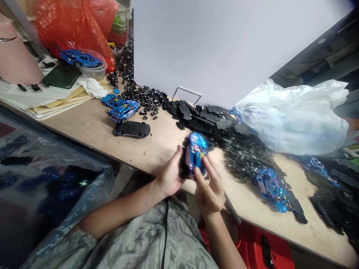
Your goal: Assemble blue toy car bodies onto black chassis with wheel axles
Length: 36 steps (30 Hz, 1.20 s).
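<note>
Both my hands hold a shiny blue toy car (196,151) just above the near edge of the wooden table (92,127). My left hand (169,175) grips its dark underside from the left, fingers curled around it. My right hand (209,186) pinches the car's body from below and the right. Loose black chassis plates (207,116) and a heap of small metal axles (246,157) lie just beyond the car.
A blue car body (122,108) and a black chassis (131,129) lie at the left. Black wheels (134,89) are heaped behind them. A white board (224,45) stands at the back, with a clear plastic bag (294,116) at the right. More blue bodies (272,186) lie right.
</note>
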Motion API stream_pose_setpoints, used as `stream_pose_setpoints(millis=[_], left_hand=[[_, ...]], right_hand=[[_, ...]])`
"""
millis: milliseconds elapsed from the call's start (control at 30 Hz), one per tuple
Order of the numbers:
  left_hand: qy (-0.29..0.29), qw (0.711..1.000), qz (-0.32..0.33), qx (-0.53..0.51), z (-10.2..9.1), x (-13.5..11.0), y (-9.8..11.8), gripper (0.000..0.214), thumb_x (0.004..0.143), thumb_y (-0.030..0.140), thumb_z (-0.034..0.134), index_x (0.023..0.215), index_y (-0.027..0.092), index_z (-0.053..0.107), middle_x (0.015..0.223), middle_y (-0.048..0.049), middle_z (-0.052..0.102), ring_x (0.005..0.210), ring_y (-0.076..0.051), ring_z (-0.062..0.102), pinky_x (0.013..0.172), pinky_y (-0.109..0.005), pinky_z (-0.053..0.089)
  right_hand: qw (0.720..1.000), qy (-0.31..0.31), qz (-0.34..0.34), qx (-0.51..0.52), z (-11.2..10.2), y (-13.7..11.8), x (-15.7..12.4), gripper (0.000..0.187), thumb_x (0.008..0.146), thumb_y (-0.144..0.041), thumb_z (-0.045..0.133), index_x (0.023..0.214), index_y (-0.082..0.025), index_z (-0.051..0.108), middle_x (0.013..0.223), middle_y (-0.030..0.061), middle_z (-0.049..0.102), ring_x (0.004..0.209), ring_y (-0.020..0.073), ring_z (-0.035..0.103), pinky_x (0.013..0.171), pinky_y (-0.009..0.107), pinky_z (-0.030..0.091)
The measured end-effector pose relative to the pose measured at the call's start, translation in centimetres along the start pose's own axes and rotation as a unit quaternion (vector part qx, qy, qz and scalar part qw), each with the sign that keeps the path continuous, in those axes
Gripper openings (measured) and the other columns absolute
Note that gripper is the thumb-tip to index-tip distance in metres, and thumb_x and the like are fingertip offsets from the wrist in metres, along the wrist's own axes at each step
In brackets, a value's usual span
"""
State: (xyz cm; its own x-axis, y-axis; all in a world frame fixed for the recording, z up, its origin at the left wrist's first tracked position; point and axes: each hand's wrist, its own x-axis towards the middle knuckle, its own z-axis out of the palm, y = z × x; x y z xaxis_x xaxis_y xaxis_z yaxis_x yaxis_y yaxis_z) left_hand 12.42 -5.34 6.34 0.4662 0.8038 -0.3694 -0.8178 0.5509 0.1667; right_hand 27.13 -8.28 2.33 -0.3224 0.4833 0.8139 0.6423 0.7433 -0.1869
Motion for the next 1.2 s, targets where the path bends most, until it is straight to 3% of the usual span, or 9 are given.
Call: stream_pose_setpoints(millis=[167,367,467,667,800,900,1200], left_hand=[[0.018,0.999,-0.022,-0.033,-0.2,0.2,0.2,0.056,0.108,0.049,0.037,0.127,0.009,0.071,0.11,-0.0132,0.079,0.106,-0.024,0.074,0.099,-0.033,0.055],[0.042,0.999,-0.022,-0.017,-0.7,0.3,0.0,0.056,0.108,0.049,0.038,0.117,0.009,0.075,0.103,-0.0123,0.08,0.1,-0.021,0.074,0.087,-0.028,0.056],[0.027,0.999,-0.01,-0.013,-1.3,0.4,-0.1,0.053,0.106,0.053,0.044,0.113,0.012,0.077,0.099,-0.0107,0.08,0.096,-0.02,0.074,0.081,-0.026,0.055],[-0.004,1.0,0.014,0.024,-2.0,0.4,-0.6,0.051,0.091,0.062,0.066,0.11,0.015,0.076,0.103,-0.0094,0.077,0.101,-0.022,0.07,0.085,-0.028,0.054],[-0.059,0.989,0.095,0.096,-1.6,-0.5,-1.1,0.042,0.083,0.049,0.082,0.108,0.017,0.074,0.099,-0.0049,0.074,0.094,-0.016,0.067,0.079,-0.023,0.051],[-0.064,0.983,0.121,0.124,-1.3,-1.0,-1.3,0.038,0.081,0.045,0.085,0.105,0.017,0.074,0.096,-0.0029,0.07,0.088,-0.013,0.064,0.077,-0.021,0.049],[-0.054,0.984,0.112,0.127,-1.1,-1.0,-1.1,0.043,0.076,0.044,0.088,0.104,0.016,0.073,0.098,-0.0038,0.07,0.088,-0.014,0.063,0.077,-0.022,0.048]], right_hand=[[1.0,-0.022,-0.015,-0.004,0.0,-0.4,0.2,0.054,0.095,-0.003,0.059,0.144,-0.026,0.06,0.157,0.0138,0.053,0.142,0.0381,0.055,0.108,0.068,0.052],[0.998,-0.05,-0.024,-0.012,-0.2,-0.9,0.7,0.054,0.095,-0.001,0.056,0.143,-0.025,0.061,0.158,0.0138,0.052,0.145,0.0358,0.052,0.112,0.064,0.051],[0.998,-0.056,-0.025,-0.014,-0.3,-0.9,0.8,0.054,0.095,-0.001,0.056,0.144,-0.026,0.06,0.159,0.0128,0.051,0.145,0.0354,0.052,0.112,0.064,0.051],[0.999,-0.05,-0.017,-0.006,0.0,-0.9,0.6,0.054,0.096,-0.003,0.058,0.144,-0.027,0.059,0.158,0.0136,0.052,0.143,0.0363,0.054,0.109,0.065,0.053],[1.0,-0.015,-0.007,0.002,0.3,-1.4,0.3,0.053,0.095,-0.004,0.058,0.143,-0.025,0.061,0.156,0.014,0.054,0.14,0.0375,0.057,0.106,0.064,0.055],[1.0,-0.002,-0.007,0.008,0.3,-1.5,-0.1,0.05,0.097,-0.005,0.056,0.143,-0.023,0.061,0.155,0.0151,0.055,0.139,0.0383,0.057,0.105,0.066,0.055],[1.0,0.003,0.007,0.013,0.1,-0.9,-0.8,0.05,0.096,-0.006,0.059,0.141,-0.027,0.063,0.152,0.0138,0.058,0.135,0.0366,0.061,0.105,0.066,0.055]])
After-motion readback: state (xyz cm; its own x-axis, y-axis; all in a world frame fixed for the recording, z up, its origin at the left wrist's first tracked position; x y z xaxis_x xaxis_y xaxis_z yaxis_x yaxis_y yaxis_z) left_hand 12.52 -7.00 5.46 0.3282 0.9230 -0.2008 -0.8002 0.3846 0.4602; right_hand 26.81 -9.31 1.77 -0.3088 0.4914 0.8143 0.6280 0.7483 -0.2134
